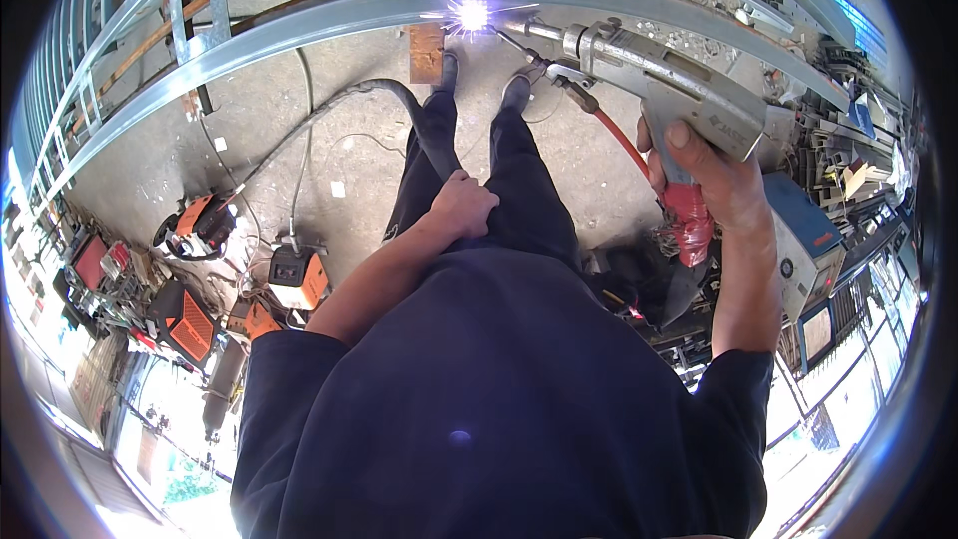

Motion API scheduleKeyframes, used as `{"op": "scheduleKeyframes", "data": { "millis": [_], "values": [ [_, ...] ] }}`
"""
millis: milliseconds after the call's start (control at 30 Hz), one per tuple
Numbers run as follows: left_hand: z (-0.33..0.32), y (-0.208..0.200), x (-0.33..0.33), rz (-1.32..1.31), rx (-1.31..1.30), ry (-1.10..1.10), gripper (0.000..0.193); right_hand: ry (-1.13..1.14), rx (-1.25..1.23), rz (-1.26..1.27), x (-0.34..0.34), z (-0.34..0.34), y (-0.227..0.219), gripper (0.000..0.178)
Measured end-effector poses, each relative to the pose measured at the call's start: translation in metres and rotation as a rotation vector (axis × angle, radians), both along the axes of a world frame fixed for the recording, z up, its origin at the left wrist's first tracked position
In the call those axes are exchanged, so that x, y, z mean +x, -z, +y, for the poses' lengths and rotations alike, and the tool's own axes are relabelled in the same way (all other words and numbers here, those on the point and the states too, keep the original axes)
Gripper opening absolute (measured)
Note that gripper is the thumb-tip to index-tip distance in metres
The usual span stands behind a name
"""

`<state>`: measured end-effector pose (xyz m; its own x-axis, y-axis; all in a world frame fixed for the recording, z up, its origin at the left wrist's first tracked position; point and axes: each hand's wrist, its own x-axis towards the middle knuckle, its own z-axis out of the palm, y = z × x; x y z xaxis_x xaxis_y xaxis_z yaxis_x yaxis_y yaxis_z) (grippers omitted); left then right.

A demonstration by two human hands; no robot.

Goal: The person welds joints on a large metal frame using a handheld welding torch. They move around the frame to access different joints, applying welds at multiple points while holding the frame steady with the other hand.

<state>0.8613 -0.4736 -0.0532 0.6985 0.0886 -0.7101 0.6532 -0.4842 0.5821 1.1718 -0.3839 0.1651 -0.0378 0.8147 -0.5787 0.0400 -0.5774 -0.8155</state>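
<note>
My right hand [709, 165] is wrapped round the pistol grip of a grey metal welding gun [669, 80], which points left and away from me. Red wrapping [689, 220] covers the lower end of the grip. Beyond the gun's thin tip, a bright white-violet arc [471, 14] throws sparks on a galvanized steel beam [339, 12]; the glare hides the spot itself. In front of my lap, my left hand [464, 204] is closed round a thick black hose [384, 90] that loops over from the left.
A rust-brown piece [426, 53] shows below the beam, near my feet. A steel frame [185, 15] spreads to the far left. Orange-and-black machines [297, 275] with cables stand at left. A blue-and-grey cabinet [803, 235] stands at right, near stacked metal pieces [853, 140].
</note>
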Motion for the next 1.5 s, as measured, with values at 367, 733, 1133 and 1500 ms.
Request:
{"op": "scheduleKeyframes", "data": {
  "millis": [367, 733, 1133, 1500],
  "values": [
    [0.0019, -0.0037, 0.0023, 0.018, -0.009, 0.0, 0.029, 0.023, -0.018, 0.052, 0.0027, -0.0013, -0.0039, 0.036],
    [0.0024, -0.0043, 0.003, 0.014, -0.01, 0.003, 0.03, 0.024, 0.003, 0.046, 0.0015, -0.0018, -0.0055, 0.039],
    [-0.0015, 0.0011, 0.0005, -0.01, 0.003, -0.019, 0.033, 0.038, 0.015, 0.053, 0.001, -0.0031, -0.0054, 0.039],
    [0.0035, -0.0037, 0.0031, 0.03, -0.012, 0.039, 0.03, 0.038, -0.003, 0.04, 0.001, -0.0036, -0.0042, 0.035]
  ]
}}
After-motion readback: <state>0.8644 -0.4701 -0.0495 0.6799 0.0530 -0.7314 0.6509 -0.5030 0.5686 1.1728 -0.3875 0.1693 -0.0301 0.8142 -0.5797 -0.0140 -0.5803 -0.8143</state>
